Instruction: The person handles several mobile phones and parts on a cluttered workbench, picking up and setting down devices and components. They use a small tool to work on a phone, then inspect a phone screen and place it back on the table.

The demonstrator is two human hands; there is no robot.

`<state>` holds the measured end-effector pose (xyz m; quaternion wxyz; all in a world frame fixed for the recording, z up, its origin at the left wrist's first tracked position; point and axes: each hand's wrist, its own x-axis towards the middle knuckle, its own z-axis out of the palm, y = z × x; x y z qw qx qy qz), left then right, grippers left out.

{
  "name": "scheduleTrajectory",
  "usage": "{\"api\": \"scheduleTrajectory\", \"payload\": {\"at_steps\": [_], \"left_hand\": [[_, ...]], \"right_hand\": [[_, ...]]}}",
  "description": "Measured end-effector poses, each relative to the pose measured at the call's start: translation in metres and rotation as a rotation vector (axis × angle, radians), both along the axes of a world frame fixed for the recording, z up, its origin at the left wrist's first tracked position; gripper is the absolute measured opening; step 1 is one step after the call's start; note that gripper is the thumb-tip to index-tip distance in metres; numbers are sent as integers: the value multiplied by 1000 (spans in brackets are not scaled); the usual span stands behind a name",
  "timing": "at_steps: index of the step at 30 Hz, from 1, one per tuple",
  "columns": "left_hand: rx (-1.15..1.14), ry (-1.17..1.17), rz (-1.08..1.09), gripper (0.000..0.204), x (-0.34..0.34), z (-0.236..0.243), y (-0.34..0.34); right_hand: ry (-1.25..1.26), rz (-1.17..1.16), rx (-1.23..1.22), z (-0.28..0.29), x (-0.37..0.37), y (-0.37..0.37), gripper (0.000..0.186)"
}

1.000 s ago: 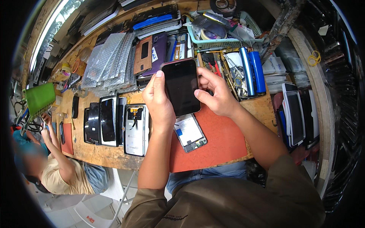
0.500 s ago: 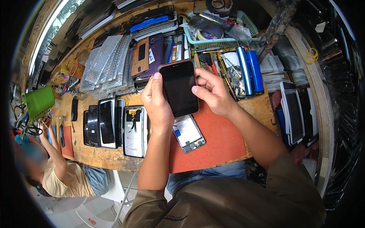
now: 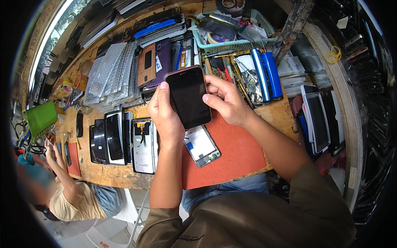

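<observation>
A smartphone [image 3: 188,99] with a dark, blank screen is held up over the bench, its top tipped slightly left. My left hand [image 3: 166,113] grips its left side, thumb along the upper left edge. On the other side, my right hand [image 3: 226,101] holds the right edge, its thumb at the screen's border and the fingers curled behind. Below the phone, partly covered by it, an opened phone [image 3: 201,149] with its battery and circuit board exposed lies on the red mat [image 3: 235,153].
Left of the mat stand several phones and screens [image 3: 113,136] beside an opened silver phone [image 3: 143,146]. Bubble-wrap sleeves [image 3: 111,74], a green basket [image 3: 235,45], hand tools [image 3: 231,74] and blue cylinders [image 3: 271,74] fill the back. Another person [image 3: 74,190] sits at far left.
The view has shifted slightly, so the phone and both hands appear a little further left. My grip on the phone looks the same.
</observation>
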<state>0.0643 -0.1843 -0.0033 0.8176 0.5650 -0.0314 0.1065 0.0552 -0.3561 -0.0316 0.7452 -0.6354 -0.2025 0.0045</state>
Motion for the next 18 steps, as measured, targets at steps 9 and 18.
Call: {"api": "scheduleTrajectory", "payload": {"at_steps": [9, 18], "left_hand": [[-1, -20, -11, 33, 0, -3, 0], [6, -8, 1, 33, 0, -5, -1]], "right_hand": [[3, -81, 58, 0, 1, 9, 30], [38, -56, -38, 4, -1, 1, 31]]}}
